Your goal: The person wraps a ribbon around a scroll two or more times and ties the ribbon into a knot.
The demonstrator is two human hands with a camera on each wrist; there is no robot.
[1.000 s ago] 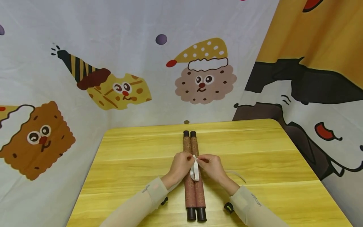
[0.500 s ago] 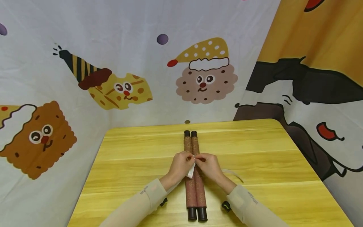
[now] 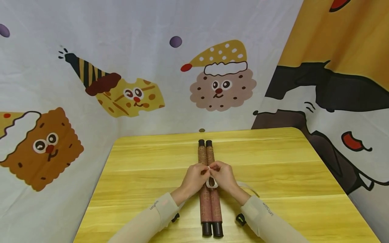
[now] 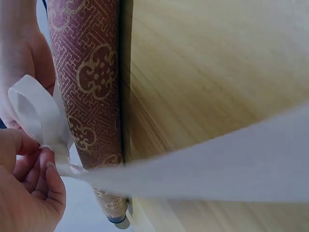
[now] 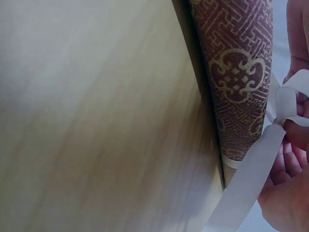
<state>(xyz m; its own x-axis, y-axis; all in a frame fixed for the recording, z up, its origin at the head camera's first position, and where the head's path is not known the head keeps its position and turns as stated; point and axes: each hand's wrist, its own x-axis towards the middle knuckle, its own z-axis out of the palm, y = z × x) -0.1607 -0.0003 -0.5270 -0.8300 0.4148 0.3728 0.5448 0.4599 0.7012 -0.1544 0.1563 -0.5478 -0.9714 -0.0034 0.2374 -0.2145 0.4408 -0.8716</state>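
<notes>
Two rolls of a scroll [image 3: 205,204] lie side by side lengthwise on the table, covered in reddish-brown brocade with dark end knobs. A white ribbon [image 4: 217,171] goes about them near the middle. My left hand [image 3: 193,177] pinches the ribbon above the rolls between thumb and fingers. Facing it, my right hand [image 3: 224,174] pinches the ribbon too, fingertips almost touching the left ones. A ribbon loop [image 4: 42,108] stands up between the hands in the left wrist view. In the right wrist view, a ribbon tail [image 5: 248,181] slants down past the patterned roll. The fingers partly hide the knot area.
The yellow wood-grain table [image 3: 146,158] extends on both sides of the rolls. Another length of ribbon [image 3: 249,188] trails on the right beyond my right wrist. A cartoon-printed curtain [image 3: 146,33] hangs behind the table's far edge.
The hanging ribbon loop between the hands was long, then appeared as a narrow strip, and now shows as a smaller round loop. Both hands stay close together above the rolls.
</notes>
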